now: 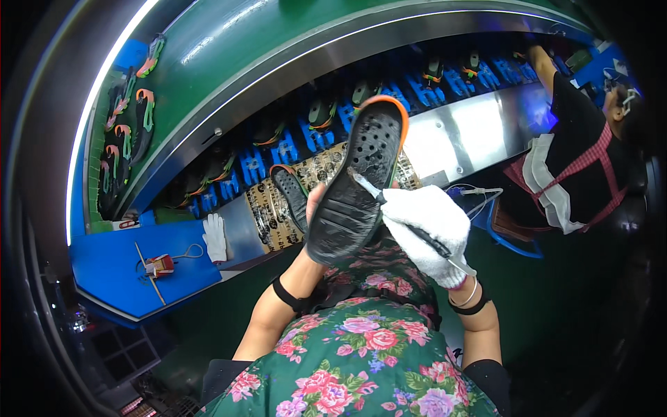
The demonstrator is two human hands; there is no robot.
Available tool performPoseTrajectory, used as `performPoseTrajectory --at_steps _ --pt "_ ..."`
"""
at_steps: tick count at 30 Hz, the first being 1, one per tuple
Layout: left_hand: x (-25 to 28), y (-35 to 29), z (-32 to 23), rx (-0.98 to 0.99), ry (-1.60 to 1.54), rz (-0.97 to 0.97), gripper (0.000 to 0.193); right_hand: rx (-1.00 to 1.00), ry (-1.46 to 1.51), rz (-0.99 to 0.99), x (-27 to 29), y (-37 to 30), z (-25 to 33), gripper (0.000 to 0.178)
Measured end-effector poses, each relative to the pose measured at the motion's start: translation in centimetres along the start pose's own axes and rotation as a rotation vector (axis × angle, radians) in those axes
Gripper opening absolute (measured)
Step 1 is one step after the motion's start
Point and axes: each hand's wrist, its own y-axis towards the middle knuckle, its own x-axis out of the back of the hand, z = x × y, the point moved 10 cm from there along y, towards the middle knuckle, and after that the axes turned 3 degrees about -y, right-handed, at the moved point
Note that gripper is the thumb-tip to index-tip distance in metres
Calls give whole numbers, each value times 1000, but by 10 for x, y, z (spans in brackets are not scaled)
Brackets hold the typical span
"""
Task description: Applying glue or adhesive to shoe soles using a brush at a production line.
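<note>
Brush (pixel 368 185) against a black sole (pixel 345 226)

The sole, orange-rimmed at the toe, is raised in front of you, its holed end pointing away. Your left hand (pixel 316 200), bare, grips it by the edges, mostly hidden behind it. Your right hand (pixel 425 233), in a white glove, has its fingers closed around the brush, tip at the sole's middle. Just beyond, a second sole (pixel 290 196) lies on the brown-taped strip (pixel 271 221). Behind stand blue racks (pixel 316 136) bearing shoes. Leftward, a spare glove (pixel 215 238) lies near the blue board (pixel 111 260); rightward, a co-worker (pixel 590 149) reaches toward the racks.
</note>
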Motion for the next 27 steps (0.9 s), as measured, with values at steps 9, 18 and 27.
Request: performPoseTrajectory --at_steps 9,18,27 --pt "-61 8 47 69 -30 130 98 117 -74 -30 11 17 6 31" --pt "-36 5 53 62 7 267 73 94 -128 82 -12 17 -1 41" --pt "-15 11 42 -3 130 -21 86 82 -111 114 -2 29 8 38"
